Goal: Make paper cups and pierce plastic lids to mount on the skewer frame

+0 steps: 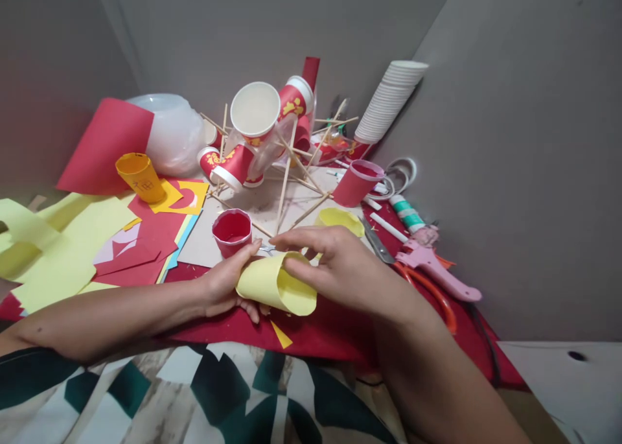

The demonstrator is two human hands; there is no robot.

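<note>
A pale yellow paper cup (pixel 260 283) lies on its side just above the table's near edge, its opening turned to the right. My left hand (pixel 223 285) is closed around its left end, with the thumb on top and fingertips showing underneath. At the open end, my right hand (pixel 335 262) has its thumb at the upper rim, and its index finger reaches over the cup. Directly behind the cup stands a red paper cup (pixel 232 233) with a pale rim. Another yellow cup (pixel 341 218) shows partly behind my right hand. Small metal scissors (pixel 266 248) are mostly hidden between my hands.
Behind is a frame of wooden sticks (pixel 286 185) with red-and-white paper cups (pixel 256 110). Paper sheets (pixel 63 249) and an orange cup (pixel 140 177) lie left. On the right are large orange-handled scissors (pixel 430 295), a pink glue gun (pixel 440 269), a red cup (pixel 357 185) and stacked white cups (pixel 389 104).
</note>
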